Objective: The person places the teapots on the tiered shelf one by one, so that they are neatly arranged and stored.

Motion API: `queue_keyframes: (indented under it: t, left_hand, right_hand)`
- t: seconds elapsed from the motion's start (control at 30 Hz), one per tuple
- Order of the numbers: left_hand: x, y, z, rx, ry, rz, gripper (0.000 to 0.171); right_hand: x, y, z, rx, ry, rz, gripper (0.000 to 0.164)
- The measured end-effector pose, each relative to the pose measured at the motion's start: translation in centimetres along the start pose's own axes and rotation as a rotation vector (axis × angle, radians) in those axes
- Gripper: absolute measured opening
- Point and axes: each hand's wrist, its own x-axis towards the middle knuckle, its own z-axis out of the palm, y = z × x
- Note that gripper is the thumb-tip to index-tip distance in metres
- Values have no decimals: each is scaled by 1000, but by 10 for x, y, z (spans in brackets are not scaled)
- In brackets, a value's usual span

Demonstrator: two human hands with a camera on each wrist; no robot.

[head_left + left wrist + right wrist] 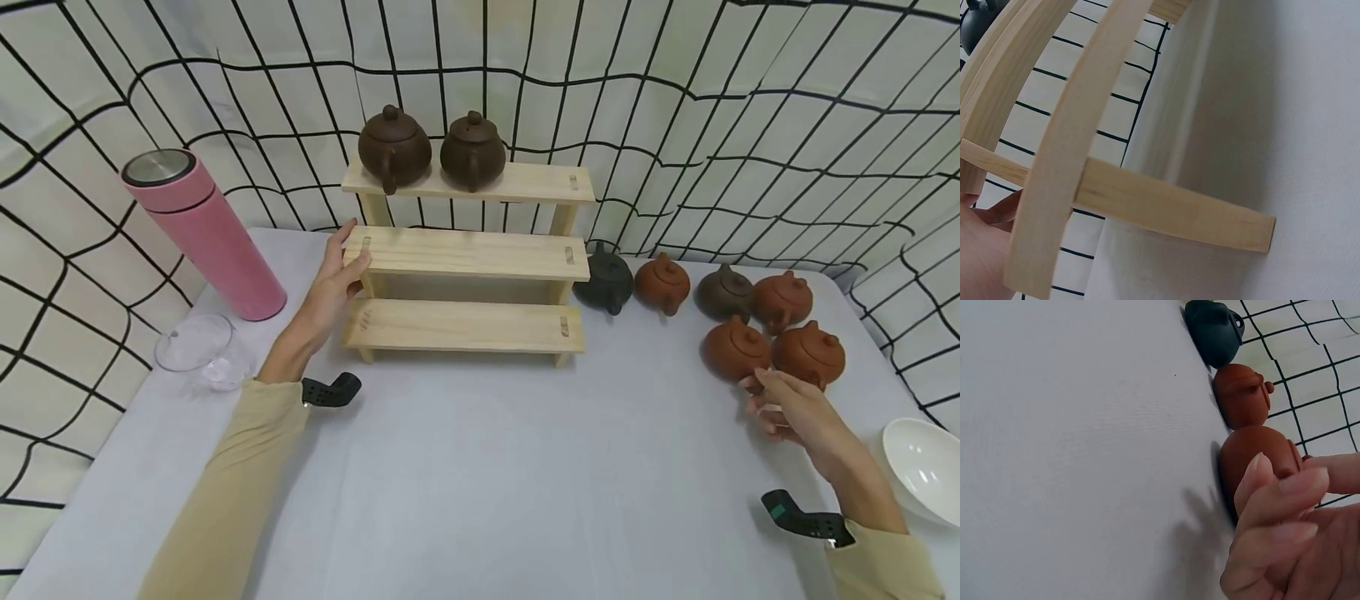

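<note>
My left hand (328, 283) grips the left end of the middle shelf of a three-tier wooden stand (472, 254), thumb on top. The left wrist view shows part of this hand beside the stand's light wooden frame (1079, 119). Two dark brown teapots (395, 150) sit on the top tier. Over at the right, my right hand (798, 417) has curled fingers at an orange-brown teapot (731, 346), seemingly pinching its handle, which the fingers mostly hide. In the right wrist view, curled fingers cover part of this teapot (1250, 450), still on the table.
Beside that teapot stand more orange-brown teapots (810, 354) and a grey-brown one (723, 292). A black teapot (606, 279) is beside the stand. A white bowl (926, 467) lies far right. At left are a pink flask (213, 237) and clear glassware (195, 342). Black wire mesh (645, 75) encloses the table.
</note>
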Motion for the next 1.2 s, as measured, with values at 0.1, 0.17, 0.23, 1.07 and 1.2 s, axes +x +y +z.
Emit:
queue_keyframes:
  t: [0.1,0.17,0.23,1.07,1.2]
  left_hand:
    - [0,-2,1,-1,-3,-5,68]
    - [1,-2,1,-5,-1,-5,68]
    - [1,-2,1,-14,1,-3,68]
    - [0,-1,1,-15,1,5,68]
    - [0,-2,1,-14,2,4,69]
  right_hand:
    - [3,5,-1,86,-31,-6,36]
    - [4,6,-1,119,-43,-21,35]
    - [6,5,0,132,-54,-34,34]
    - [9,12,12,538,-172,-170,35]
    - [5,5,15,593,-123,-139,33]
